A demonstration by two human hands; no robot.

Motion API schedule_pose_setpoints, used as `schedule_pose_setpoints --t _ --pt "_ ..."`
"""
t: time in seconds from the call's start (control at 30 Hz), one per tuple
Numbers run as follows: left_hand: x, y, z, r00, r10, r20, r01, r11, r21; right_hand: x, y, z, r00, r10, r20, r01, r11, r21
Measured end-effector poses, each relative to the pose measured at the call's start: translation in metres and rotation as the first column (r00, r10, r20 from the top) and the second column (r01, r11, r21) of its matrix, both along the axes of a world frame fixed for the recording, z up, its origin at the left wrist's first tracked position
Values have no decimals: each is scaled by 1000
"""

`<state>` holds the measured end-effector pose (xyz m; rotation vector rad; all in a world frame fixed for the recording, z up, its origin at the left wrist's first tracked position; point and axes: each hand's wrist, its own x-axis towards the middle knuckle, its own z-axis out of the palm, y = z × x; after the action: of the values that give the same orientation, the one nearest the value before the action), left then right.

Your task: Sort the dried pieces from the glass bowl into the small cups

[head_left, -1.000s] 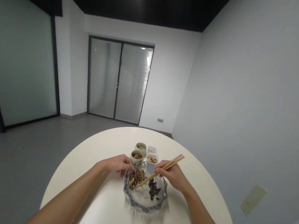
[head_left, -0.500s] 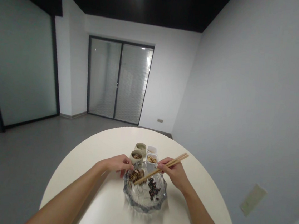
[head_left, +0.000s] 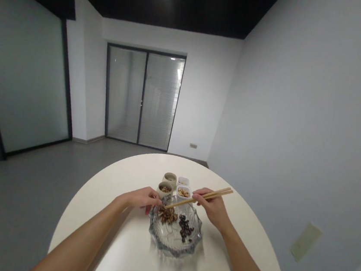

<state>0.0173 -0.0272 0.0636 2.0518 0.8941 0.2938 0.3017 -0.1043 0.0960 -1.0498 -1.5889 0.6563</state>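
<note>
A scalloped clear glass bowl point(head_left: 172, 250) stands on the table, a brown heap of seed-like pieces point(head_left: 168, 216) at its left and dark beans point(head_left: 185, 229) at its right. My left hand point(head_left: 145, 197) pinches the bowl's left far rim; a small red thing point(head_left: 147, 210) shows beneath it. In my right hand point(head_left: 208, 204), closed at the bowl's right far side, is a pair of chopsticks point(head_left: 218, 193). Their tips lie low over the far edge of the brown heap; whether they grip a piece is too small to tell.
Behind the bowl stand two small greenish cups, the nearer cup point(head_left: 165, 185) holding brown pieces and the farther cup point(head_left: 170, 177) beyond it. Beside them are a white dish point(head_left: 190, 189) of pale nuts and another white dish point(head_left: 183, 181). A round white table point(head_left: 116, 241) carries everything; a wall point(head_left: 280, 142) rises at right.
The chopstick tips have moved from the near side of the brown heap to its far edge, by the bowl's rim. The chopsticks lie flatter now. My left hand has hardly moved.
</note>
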Motion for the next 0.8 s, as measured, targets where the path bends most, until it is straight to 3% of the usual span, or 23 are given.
schedule_pose_setpoints --t 0.17,0.53,0.8 --pt "-1 0 -1 1000 -5 7 5 1000 0 3 2 -1 999 -33 -25 33 999 6" --pt "-1 2 -2 1000 2 5 -2 1000 -7 -8 -3 -2 998 18 61 -18 1000 -1" --pt "3 -2 4 1000 -8 19 8 1000 -6 -10 -3 -4 997 18 72 -19 1000 9"
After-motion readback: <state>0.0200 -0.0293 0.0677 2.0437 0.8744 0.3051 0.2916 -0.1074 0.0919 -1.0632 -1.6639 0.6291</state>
